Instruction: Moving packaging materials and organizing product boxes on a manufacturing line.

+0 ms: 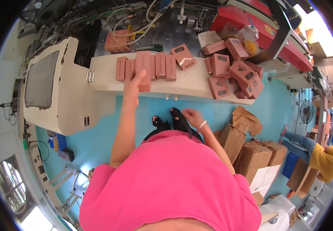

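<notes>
My left hand (132, 90) grips an upright pink box (143, 69) over the near side of the cream machine ledge. The held box is slightly blurred and partly covers the row behind it. Beside it on the ledge stand several narrow pink boxes (160, 66) in a row. A wider pink box (183, 57) with a dark oval print lies tilted at the row's right end. Away from the ledge, my right hand (192, 117) hangs near my body, wearing a bracelet (202, 124). Its fingers are curled in, and I see nothing in them.
Several pink boxes (243, 72) lie heaped on the ledge (197, 86) at right. Behind are a pink stack (117, 41), hoses and a lidded plastic cup (249, 34). Brown cartons (254, 156) stand on the floor at right, near a person in yellow (323, 163).
</notes>
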### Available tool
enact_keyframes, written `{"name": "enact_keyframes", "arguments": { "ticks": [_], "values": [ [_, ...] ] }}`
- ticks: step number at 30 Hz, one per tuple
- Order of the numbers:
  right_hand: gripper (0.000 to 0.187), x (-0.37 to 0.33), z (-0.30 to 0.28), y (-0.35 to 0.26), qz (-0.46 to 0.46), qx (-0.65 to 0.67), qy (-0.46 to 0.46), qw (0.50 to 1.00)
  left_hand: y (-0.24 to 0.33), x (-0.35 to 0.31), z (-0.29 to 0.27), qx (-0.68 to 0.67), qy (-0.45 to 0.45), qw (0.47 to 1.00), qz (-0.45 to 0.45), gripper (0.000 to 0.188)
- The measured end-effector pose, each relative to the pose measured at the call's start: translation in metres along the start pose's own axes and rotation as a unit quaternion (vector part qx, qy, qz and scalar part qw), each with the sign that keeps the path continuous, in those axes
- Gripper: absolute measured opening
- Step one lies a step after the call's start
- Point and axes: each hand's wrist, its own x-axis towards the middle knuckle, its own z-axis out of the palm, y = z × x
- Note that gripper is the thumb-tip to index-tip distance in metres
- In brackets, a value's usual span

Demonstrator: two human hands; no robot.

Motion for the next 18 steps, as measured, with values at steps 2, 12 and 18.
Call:
{"name": "enact_keyframes", "arguments": {
  "ticks": [2,12,18],
  "values": [
    [0.022,0.026,-0.015,-0.032,-0.107,-0.126,0.142,0.976,0.008,-0.010,-0.007,-0.093,0.006,0.994,-0.054,0.039],
    [0.071,0.180,-0.046,-0.093,-0.158,-0.332,0.293,0.883,-0.001,-0.034,-0.054,-0.280,0.063,0.957,-0.039,0.030],
    [0.071,0.155,-0.053,-0.095,-0.146,-0.273,0.227,0.923,0.004,-0.037,-0.092,-0.177,0.209,0.961,0.028,0.041]
  ]
}}
